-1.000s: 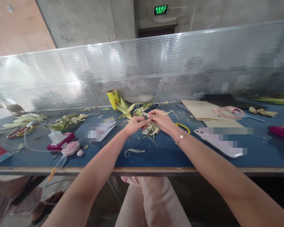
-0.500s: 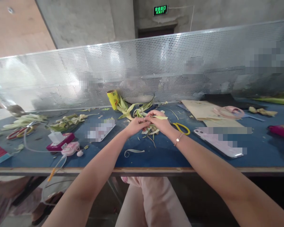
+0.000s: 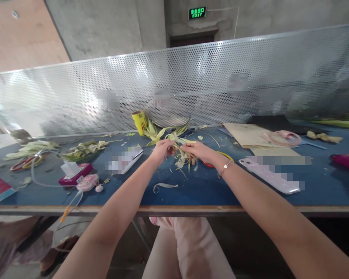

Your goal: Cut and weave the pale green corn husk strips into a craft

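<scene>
My left hand [image 3: 163, 151] is closed, its fingertips pinching pale corn husk strips [image 3: 177, 138] over the middle of the table. Just to its right, my right hand [image 3: 201, 151] is closed too, thumb and fingers gripping part of the same husk strips. The two hands are a little apart, and the strips stretch between them. Beneath them lie loose husk scraps [image 3: 182, 162], partly hidden. More green husk leaves [image 3: 154, 133] spread just beyond my left hand. Behind my right wrist show scissors [image 3: 226, 156] with yellow and red handles, partly covered.
A yellow can [image 3: 139, 123] stands near the perforated metal screen [image 3: 174, 85]. Phones lie on either side, one pink-backed phone [image 3: 266, 174] at right. Brown paper [image 3: 247, 135] and a pink tape roll [image 3: 285, 137] lie at back right. A tissue pack [image 3: 75, 174] sits left.
My hands have drawn apart from being close together, leaving the husk strips visible between them. The red part of the scissors now shows beside my right wrist.
</scene>
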Available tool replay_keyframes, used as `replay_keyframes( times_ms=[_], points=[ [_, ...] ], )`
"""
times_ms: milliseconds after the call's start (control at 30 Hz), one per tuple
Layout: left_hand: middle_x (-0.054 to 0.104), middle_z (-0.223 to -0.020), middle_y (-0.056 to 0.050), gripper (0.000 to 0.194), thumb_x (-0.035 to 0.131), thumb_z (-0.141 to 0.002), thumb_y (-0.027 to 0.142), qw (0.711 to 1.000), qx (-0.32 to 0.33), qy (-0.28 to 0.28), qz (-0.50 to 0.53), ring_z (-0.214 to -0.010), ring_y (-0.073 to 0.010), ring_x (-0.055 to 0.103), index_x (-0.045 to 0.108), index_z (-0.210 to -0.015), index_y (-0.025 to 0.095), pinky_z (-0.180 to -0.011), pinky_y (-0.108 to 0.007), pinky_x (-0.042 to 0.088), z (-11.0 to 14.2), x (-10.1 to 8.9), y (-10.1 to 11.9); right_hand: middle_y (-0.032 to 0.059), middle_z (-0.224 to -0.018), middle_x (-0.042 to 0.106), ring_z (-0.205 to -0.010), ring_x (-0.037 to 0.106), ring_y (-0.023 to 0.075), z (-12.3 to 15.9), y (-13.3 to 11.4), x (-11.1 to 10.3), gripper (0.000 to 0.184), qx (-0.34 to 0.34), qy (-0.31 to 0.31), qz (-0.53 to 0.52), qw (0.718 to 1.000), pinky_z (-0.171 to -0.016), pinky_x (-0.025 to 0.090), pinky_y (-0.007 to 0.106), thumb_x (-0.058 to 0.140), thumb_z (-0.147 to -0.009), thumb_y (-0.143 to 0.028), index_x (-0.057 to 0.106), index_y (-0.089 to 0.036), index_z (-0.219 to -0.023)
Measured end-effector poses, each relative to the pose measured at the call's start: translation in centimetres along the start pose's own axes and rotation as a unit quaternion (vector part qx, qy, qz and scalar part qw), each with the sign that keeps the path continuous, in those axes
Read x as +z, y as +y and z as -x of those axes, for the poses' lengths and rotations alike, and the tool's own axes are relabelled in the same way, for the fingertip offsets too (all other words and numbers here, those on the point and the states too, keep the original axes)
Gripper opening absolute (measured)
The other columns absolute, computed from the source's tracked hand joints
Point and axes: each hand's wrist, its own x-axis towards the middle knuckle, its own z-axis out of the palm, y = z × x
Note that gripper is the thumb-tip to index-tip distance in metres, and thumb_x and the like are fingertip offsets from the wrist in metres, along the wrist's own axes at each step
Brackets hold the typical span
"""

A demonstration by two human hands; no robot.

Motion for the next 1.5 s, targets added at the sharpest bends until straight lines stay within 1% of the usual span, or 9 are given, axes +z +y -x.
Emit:
replay_keyframes(
  times_ms=[200,333,533,733,900,1000,1133,1233,1500],
  points=[
    [0.062,-0.053,-0.002,0.034,0.057,-0.072,0.025,0.997,-0.060,0.033,0.024,-0.039,-0.0054,0.045,0.031,-0.051,0.020,-0.043,-0.022,0.035,-0.3,-0.2,-0.1,-0.0080,-0.046,0.038,-0.041,0.033,0.0063,0.4,-0.4,-0.2,0.045,0.008,-0.034,-0.057,0.998,-0.041,0.030,0.023,0.071,-0.067,-0.061,0.052,-0.020,-0.063],
    [0.062,-0.053,-0.003,0.035,0.056,-0.072,0.025,0.997,-0.070,0.020,0.029,-0.039,-0.0054,0.046,0.029,-0.051,0.020,-0.042,-0.021,0.035,-0.3,-0.2,0.0,-0.0100,-0.047,0.039,-0.040,0.031,0.0052,0.4,-0.7,-0.6,0.038,0.040,-0.046,-0.075,0.995,-0.040,0.025,0.022,0.078,-0.064,-0.045,0.062,-0.018,-0.085],
    [0.062,-0.054,-0.003,0.033,0.061,-0.068,0.025,0.997,-0.064,-0.050,0.010,-0.040,-0.0056,0.048,0.033,-0.052,0.019,-0.042,-0.021,0.036,0.3,-0.1,0.3,-0.0071,-0.056,0.050,-0.047,0.043,0.0055,0.3,-1.1,-1.1,0.032,-0.008,0.023,-0.163,0.986,-0.046,0.034,0.021,0.076,-0.064,-0.029,0.065,-0.018,-0.092],
    [0.066,-0.057,-0.004,0.011,0.064,-0.061,0.020,0.988,-0.071,-0.137,-0.026,-0.044,-0.0066,0.051,0.054,-0.060,0.014,-0.047,-0.021,0.040,0.9,0.2,0.1,-0.0015,-0.068,0.061,-0.065,0.057,0.0103,0.6,-1.3,-1.3,0.013,-0.031,0.004,-0.270,0.962,-0.062,0.047,0.025,0.072,-0.062,-0.023,0.068,-0.020,-0.075],
    [0.067,-0.059,-0.005,0.011,0.064,-0.058,0.019,0.982,-0.074,-0.170,-0.017,-0.046,-0.0084,0.053,0.056,-0.062,0.013,-0.048,-0.023,0.042,1.0,0.1,-0.1,-0.0002,-0.079,0.067,-0.073,0.060,0.0123,0.7,-1.8,-0.5,0.030,-0.043,-0.019,-0.264,0.963,-0.065,0.048,0.026,0.078,-0.055,-0.020,0.071,-0.023,-0.084],
    [0.067,-0.060,-0.005,0.011,0.063,-0.059,0.019,0.981,-0.076,-0.177,-0.014,-0.046,-0.0093,0.054,0.057,-0.066,0.013,-0.049,-0.024,0.042,1.0,0.1,0.0,-0.0007,-0.083,0.068,-0.069,0.057,0.0104,0.7,-2.0,0.0,0.043,-0.053,-0.012,-0.247,0.968,-0.061,0.046,0.024,0.083,-0.052,-0.023,0.071,-0.024,-0.093],
    [0.066,-0.060,-0.006,0.008,0.060,-0.063,0.020,0.981,-0.086,-0.172,-0.032,-0.047,-0.0097,0.054,0.057,-0.067,0.014,-0.050,-0.024,0.043,1.0,0.2,-0.1,-0.0011,-0.068,0.060,-0.056,0.044,0.0084,0.7,-1.8,0.4,0.027,-0.080,0.048,-0.160,0.983,-0.052,0.035,0.024,0.077,-0.065,-0.041,0.071,-0.020,-0.080],
    [0.066,-0.061,-0.006,0.009,0.060,-0.065,0.022,0.979,-0.091,-0.180,-0.043,-0.047,-0.0101,0.054,0.057,-0.068,0.014,-0.050,-0.025,0.043,1.0,0.2,-0.3,-0.0027,-0.059,0.052,-0.054,0.040,0.0091,0.6,-1.7,0.4,0.029,-0.101,0.097,-0.123,0.982,-0.052,0.033,0.026,0.073,-0.068,-0.048,0.069,-0.020,-0.074],
    [0.067,-0.061,-0.006,0.013,0.059,-0.069,0.026,0.977,-0.090,-0.189,-0.036,-0.045,-0.0104,0.054,0.053,-0.067,0.016,-0.049,-0.025,0.043,1.0,0.3,-0.2,-0.0004,-0.070,0.058,-0.055,0.046,0.0086,0.1,-1.9,0.2,0.043,-0.095,0.124,-0.198,0.968,-0.054,0.041,0.026,0.075,-0.062,-0.058,0.057,-0.020,-0.072]
  ],
)
